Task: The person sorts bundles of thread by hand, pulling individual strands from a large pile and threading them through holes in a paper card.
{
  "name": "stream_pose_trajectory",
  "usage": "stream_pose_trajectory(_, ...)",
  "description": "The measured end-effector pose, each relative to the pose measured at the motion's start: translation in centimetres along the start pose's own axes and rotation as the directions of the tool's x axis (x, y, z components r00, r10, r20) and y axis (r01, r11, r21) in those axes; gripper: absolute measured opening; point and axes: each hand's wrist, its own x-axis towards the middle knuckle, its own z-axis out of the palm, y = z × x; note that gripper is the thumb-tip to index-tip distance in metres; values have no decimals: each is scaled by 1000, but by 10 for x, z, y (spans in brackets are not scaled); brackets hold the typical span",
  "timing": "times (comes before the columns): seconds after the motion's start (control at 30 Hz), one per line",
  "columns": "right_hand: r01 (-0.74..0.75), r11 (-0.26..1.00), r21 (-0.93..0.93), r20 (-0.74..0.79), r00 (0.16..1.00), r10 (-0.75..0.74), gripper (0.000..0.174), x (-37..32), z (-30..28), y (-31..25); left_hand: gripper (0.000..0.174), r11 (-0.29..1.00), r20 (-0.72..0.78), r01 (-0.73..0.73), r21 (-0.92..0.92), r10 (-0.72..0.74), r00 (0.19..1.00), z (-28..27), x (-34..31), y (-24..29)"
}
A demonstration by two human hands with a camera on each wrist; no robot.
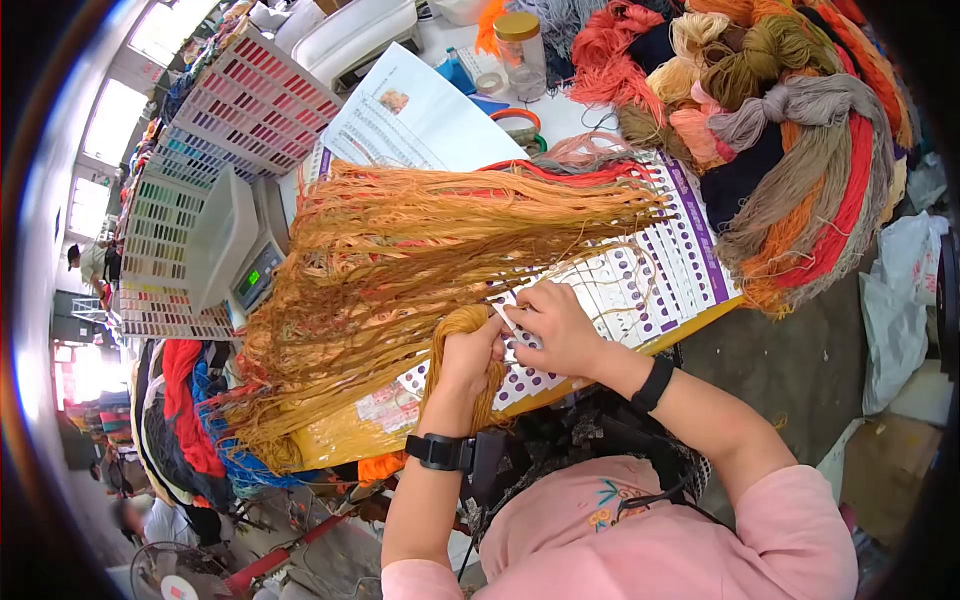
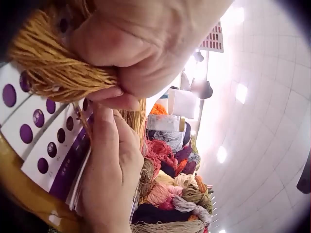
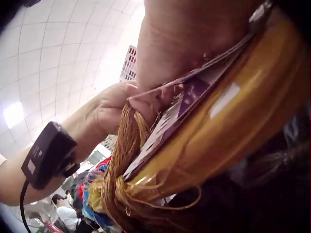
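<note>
Left hand (image 1: 468,360) clamps the ochre yarn bundle (image 1: 457,322); right hand (image 1: 562,325) pinches a single strand (image 3: 160,88) beside it, over the sample card (image 1: 650,285). Beyond the grip, many attached strands (image 1: 400,250) fan out: work seemingly well advanced.

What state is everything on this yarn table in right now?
Left hand, grips the skein.
Right hand, seems to pinch a strand of the skein.
Card, lying flat, partly covered.
Loose strands, fanned across the card.
Jar, upright, lid on.
Scale, display lit.
</note>
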Motion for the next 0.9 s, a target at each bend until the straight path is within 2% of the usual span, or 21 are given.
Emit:
stream_pose_trajectory(0.03,-6,999,49,22,1000,5,36,0,0,2,10,999,-11,-18,-29,17,1000,1,2,-3)
stream_pose_trajectory(0.13,-41,995,90,-21,999,43,33,1,2,0,7,994,-124,13,110,1,992,5,7,-9)
stream_pose_trajectory(0.23,-40,998,42,-77,996,43,25,0,1,-5,7,981,-131,-186,54,192,973,3,-7,-6)
stream_pose_trajectory(0.27,-24,999,37,-97,995,28,23,-1,3,-3,15,984,-100,-131,-122,119,988,-7,-14,-3)
stream_pose_trajectory(0.3,-12,999,32,-121,993,16,21,-3,9,1,18,959,60,-37,-280,56,997,-27,-11,-6)
stream_pose_trajectory(0.33,-4,1000,28,-145,989,8,19,-4,11,2,18,873,175,97,-478,-14,985,-35,-18,5)
stream_pose_trajectory(0.37,9,1000,8,-144,990,-8,18,-6,11,3,19,731,293,238,-639,-55,954,-36,-27,14)
stream_pose_trajectory(0.47,46,999,-27,-135,990,-49,18,-4,6,0,16,691,412,255,-677,67,909,-31,-36,26)
stream_pose_trajectory(0.53,60,996,-72,-187,980,-72,18,-5,4,-3,20,922,395,185,-340,-38,918,-17,-24,22)
stream_pose_trajectory(0.57,64,993,-96,-212,974,-83,19,-5,2,-4,23,978,371,150,-145,-86,924,-7,-19,18)
stream_pose_trajectory(0.6,60,994,-92,-228,970,-80,20,-5,0,-5,31,987,299,138,-82,-107,948,1,-17,16)
stream_pose_trajectory(0.73,66,989,-135,-255,962,-99,22,-9,-2,-7,37,980,363,116,-159,-51,931,-11,-19,22)
stream_pose_trajectory(0.83,78,987,-141,-267,957,-114,22,-8,-2,-9,43,995,368,84,48,-96,925,-9,-18,21)
stream_pose_trajectory(0.9,85,983,-160,-259,958,-125,22,-7,-2,-9,27,978,249,58,201,-108,963,-7,-14,14)
